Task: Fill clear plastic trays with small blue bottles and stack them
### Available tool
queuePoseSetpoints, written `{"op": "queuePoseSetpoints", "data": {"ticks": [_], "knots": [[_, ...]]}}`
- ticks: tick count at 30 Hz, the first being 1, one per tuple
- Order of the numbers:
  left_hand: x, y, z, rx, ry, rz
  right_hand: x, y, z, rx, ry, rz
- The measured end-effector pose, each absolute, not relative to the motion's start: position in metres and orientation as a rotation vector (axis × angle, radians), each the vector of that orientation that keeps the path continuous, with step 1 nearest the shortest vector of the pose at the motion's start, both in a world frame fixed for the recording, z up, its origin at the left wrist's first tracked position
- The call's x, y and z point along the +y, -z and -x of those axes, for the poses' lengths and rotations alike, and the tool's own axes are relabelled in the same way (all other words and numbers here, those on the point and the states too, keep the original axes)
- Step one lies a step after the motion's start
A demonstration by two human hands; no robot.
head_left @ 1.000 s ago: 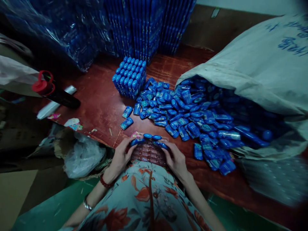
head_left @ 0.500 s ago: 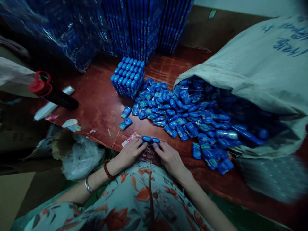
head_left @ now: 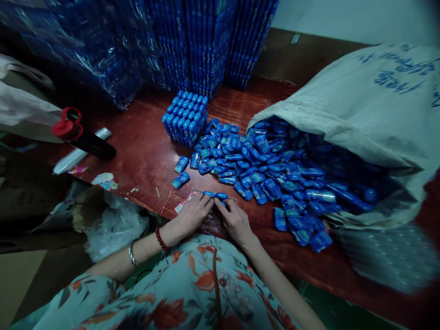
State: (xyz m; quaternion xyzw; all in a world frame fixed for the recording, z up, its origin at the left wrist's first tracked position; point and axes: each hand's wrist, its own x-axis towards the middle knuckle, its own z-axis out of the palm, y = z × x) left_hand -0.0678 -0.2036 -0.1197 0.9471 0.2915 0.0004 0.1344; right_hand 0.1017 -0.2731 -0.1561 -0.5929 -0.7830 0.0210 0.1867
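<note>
Bare bench (head_left: 147, 137) runs from the near edge, left of two loose packs (head_left: 180, 180), back between the red-capped bottle (head_left: 96, 145) and the squared block of packs (head_left: 185, 118). A narrower lane lies between the tall stacks (head_left: 206, 46) on the far side and the sack (head_left: 343, 101). The heap (head_left: 247, 160) and sack bar the right; open surface follows the near edge before them.

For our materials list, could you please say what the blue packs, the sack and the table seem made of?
The blue packs: probably plastic, glossy, given their bright highlights. The sack: matt, flexible cloth, perhaps woven plastic, as it drapes in folds. The table: likely wood, reddish and shiny, with streaks like grain.
</note>
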Motion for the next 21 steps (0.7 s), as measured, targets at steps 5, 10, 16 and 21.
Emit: {"op": "queuePoseSetpoints", "data": {"ticks": [5, 10, 16, 21], "knots": [[-0.204, 0.133, 0.072, 0.825, -0.247, -2.695, -0.279, 0.155, -0.104, -2.069, -0.049, 1.722], [-0.194, 0.146, 0.096, 0.995, -0.728, -2.538, -0.282, 0.153, -0.138, -1.727, 0.023, 1.991], [-0.154, 0.145, 0.115, 1.744, -0.381, -2.424, -0.263, 0.159, -0.16, -1.878, -0.103, 2.253], [-0.141, 0.139, 0.114, 1.694, -0.006, -2.54, -0.275, 0.155, -0.161, -1.747, -0.217, 2.06]]}}
